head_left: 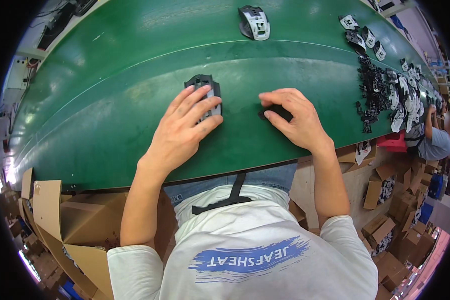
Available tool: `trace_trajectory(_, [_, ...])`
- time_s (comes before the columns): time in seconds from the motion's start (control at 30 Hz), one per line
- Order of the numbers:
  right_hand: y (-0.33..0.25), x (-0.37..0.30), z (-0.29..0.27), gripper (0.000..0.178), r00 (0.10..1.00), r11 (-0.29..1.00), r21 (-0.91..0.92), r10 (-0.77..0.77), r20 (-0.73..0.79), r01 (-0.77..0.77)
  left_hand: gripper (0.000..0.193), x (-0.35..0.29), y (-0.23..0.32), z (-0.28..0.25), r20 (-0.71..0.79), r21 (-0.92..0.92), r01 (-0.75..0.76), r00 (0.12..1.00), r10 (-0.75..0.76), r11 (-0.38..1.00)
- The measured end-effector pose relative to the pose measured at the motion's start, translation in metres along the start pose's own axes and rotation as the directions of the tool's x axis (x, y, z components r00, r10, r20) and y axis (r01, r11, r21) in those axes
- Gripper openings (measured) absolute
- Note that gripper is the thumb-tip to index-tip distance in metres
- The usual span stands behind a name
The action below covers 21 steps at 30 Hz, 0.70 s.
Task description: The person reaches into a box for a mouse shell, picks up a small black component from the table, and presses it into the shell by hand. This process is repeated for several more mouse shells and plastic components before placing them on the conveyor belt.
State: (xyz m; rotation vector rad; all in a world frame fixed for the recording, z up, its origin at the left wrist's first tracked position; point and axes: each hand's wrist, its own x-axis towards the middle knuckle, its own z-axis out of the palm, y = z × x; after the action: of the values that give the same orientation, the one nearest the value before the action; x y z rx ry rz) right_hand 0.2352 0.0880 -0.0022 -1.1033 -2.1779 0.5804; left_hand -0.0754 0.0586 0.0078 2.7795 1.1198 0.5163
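Observation:
My left hand [185, 120] rests over a dark grey and black computer mouse shell [202, 81] on the green table, its fingers curled across the top and gripping it. Much of the shell is hidden beneath the fingers. To the right, my right hand [297, 115] is curled, thumb and fingers closed round a small black plastic part [263, 114] just above the tabletop. Most of that part lies in the shadow of the hand, so its shape is unclear. A gap of bare green surface separates the two hands.
Farther away stands a white-and-black mouse shell [255, 23]. At right lie a heap of black plastic parts [374, 90] and several white shells [408, 97]. Cardboard boxes [92, 220] stand below the table's near edge. A co-worker [434, 140] sits at far right.

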Motion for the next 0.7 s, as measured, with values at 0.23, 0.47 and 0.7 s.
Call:
trace_trajectory(0.23, [-0.005,-0.014,-0.012,0.035,0.978,0.982,-0.05,0.175,-0.118,-0.182,0.074,0.006,0.024,0.025,-0.249,-0.035,0.645,0.734,-0.632,0.763])
trace_trajectory(0.47, [-0.02,-0.012,0.022,0.021,0.967,0.943,-0.266,0.145,-0.208,-0.199,0.067,0.015,0.01,0.021,-0.235,-0.049,0.645,0.734,-0.637,0.762])
trace_trajectory(0.7, [-0.009,-0.011,0.002,0.008,0.985,0.962,-0.214,0.16,-0.071,-0.172,0.065,-0.003,0.012,-0.003,0.256,-0.934,0.356,0.616,-0.745,-0.026])
